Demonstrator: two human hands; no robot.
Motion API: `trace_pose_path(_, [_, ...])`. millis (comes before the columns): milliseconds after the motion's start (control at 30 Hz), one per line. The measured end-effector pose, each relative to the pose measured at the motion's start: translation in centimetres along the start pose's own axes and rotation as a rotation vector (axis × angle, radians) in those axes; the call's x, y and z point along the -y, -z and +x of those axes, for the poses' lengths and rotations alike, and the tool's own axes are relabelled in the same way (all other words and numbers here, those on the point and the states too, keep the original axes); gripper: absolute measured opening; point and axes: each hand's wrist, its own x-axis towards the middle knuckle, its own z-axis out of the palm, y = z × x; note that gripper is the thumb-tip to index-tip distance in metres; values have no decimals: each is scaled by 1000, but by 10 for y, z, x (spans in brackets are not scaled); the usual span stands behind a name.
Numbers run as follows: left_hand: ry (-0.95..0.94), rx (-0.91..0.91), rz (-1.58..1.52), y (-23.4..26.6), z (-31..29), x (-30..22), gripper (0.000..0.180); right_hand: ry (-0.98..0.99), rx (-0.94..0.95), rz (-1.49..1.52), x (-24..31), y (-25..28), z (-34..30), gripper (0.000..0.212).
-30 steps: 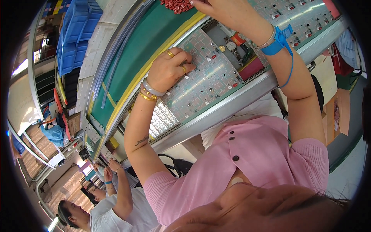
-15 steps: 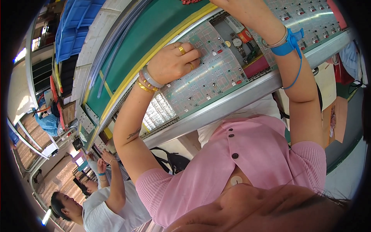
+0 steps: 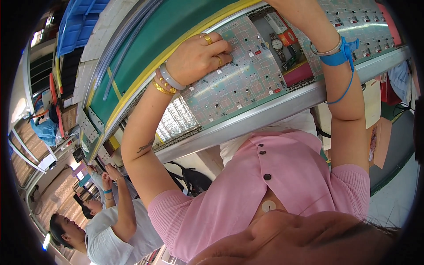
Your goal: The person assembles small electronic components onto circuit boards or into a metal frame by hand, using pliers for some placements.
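Left hand [image 3: 197, 56] rests knuckles-up on a pale grey circuit panel [image 3: 234, 88], fingers curled and bunched, fingertips pressed down near the panel's far edge, apparently seating a small part; whether anything is pinched under the fingers cannot be told. Gold rings on two fingers, gold bangles and a pale bangle at the wrist. The panel lies flat on the conveyor line between a metal rail [image 3: 265, 112] at the near edge and a yellow strip [image 3: 145, 75] bordering the green belt [image 3: 145, 48] at the far edge; held by those guides, it likely needs no gripping, which would explain a hand that only presses. Small red and white parts dot the panel's right half. Right arm reaches up past the top of the picture; the right hand itself is out of view, so its state cannot be told. Its wrist carries a blue grounding strap [image 3: 339, 56] with a coiled cord hanging toward the rail, plausibly worn to keep static off the boards. Just right of the panel sits a tray gap holding a wristwatch [image 3: 277, 44]; beyond it a second panel [image 3: 353, 22]. At the left end of the line, a co-worker in a white shirt [image 3: 110, 238] with hands raised to the same conveyor. Blue bins [image 3: 84, 17] stacked beyond the belt's far side.
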Motion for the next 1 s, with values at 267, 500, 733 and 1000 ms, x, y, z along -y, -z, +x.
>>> trace_pose_path(267, [-50, -25, 7, -1, 3, 5, 23, -69, 58, -11, 4, 5, 2, 16])
trace_pose_path(500, [-72, -11, 56, 0, 0, 3, 25, -45, 62, -4, 6, 2, 3, 17])
trace_pose_path(733, [-140, 12, 56, 1, 2, 4, 30, -10, 23, -15, 2, 0, 2, 17])
trace_pose_path(1000, [-142, -110, 77, -6, -7, 0, 31, 33, 19, -14, 1, 0, 1, 17])
